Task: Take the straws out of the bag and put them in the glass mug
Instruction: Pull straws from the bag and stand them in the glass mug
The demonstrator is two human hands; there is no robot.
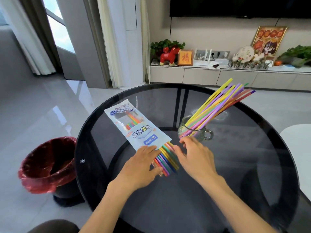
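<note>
Bare tabletop right of bag; mug of leaning straws behind.

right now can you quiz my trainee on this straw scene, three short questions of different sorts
1. True or false: the glass mug already holds a bunch of straws.
2. Where do the remaining straws stick out of the bag? A) the end nearest the person B) the far end C) a tear in its side
3. Fill in: the bin beside the round table has a ___ liner.

Key: 1 true; 2 A; 3 red. Both the left hand and the right hand lie at the bag's open end.
</note>
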